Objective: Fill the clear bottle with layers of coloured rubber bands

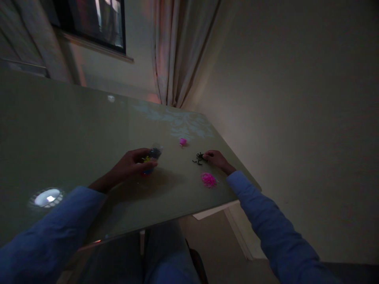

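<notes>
Over the table's middle, my left hand (pixel 133 162) is closed around a clear plastic container (pixel 155 151) with dark, yellow, blue and red contents. Whether it is a bag or a box I cannot tell. To the right, my right hand (pixel 215 158) has its fingertips pinched at the edge of a loose pile of small black bands (pixel 199 157); what lies between the fingertips is too small to make out. Just below that pile sits a heap of thin bright pink bands (pixel 209 180). Beyond it lies a small pink bundle (pixel 182 141).
The glossy table (pixel 166 213) reflects a ceiling light at left, and its right edge runs close to a bare wall (pixel 296 118). Behind it hang curtains (pixel 168 51) beside a window (pixel 97 23). My legs (pixel 168 252) are under the front edge.
</notes>
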Demonstrator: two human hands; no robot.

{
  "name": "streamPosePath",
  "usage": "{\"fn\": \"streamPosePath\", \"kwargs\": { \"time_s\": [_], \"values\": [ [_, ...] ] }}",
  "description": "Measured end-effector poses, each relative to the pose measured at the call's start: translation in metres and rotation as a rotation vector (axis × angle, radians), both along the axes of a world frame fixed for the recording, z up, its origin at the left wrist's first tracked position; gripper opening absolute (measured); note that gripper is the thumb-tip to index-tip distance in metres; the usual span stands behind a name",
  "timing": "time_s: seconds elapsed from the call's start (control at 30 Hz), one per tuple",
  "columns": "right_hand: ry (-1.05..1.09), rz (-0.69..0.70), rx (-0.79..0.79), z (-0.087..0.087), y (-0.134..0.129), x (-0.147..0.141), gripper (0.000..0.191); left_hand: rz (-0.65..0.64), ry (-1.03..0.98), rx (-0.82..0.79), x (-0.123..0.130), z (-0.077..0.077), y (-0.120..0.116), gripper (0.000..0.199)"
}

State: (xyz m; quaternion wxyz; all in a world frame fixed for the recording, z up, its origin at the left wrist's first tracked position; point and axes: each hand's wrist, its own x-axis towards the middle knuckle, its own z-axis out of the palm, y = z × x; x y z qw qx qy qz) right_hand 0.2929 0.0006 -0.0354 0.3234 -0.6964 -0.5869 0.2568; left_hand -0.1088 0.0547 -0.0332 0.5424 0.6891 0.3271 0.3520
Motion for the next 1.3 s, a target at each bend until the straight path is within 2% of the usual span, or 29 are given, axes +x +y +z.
{"fn": "streamPosePath", "kwargs": {
  "time_s": [0.1,0.2,0.47,0.6,0.73,0.93,1.1,1.3],
  "values": [
    [-0.067,0.005,-0.002,0.002,0.001,0.0,0.036,-0.01,0.005,0.024,-0.001,-0.003,0.002,0.052],
    [-0.103,0.0,0.007,0.003,0.001,-0.001,0.034,-0.015,0.012,0.05,-0.002,-0.005,0.003,0.051],
    [-0.075,0.021,0.045,0.019,-0.002,-0.019,0.049,-0.015,0.107,0.149,0.0,-0.007,0.001,0.051],
    [-0.022,0.056,0.05,0.032,-0.005,-0.041,0.055,0.039,0.164,0.26,0.002,-0.009,0.001,0.052],
    [0.033,0.111,0.052,0.049,-0.008,-0.075,0.058,0.057,0.169,0.366,0.002,-0.01,0.0,0.048],
    [0.118,0.215,0.083,0.074,-0.013,-0.131,0.044,0.049,0.176,0.471,0.004,-0.01,0.0,0.044],
    [0.024,0.307,0.166,0.079,-0.011,-0.159,0.037,0.039,0.166,0.509,0.005,-0.009,0.0,0.041],
    [-0.047,0.365,0.118,0.076,-0.002,-0.166,0.03,0.034,0.191,0.539,0.006,-0.012,0.001,0.04]
  ]
}}
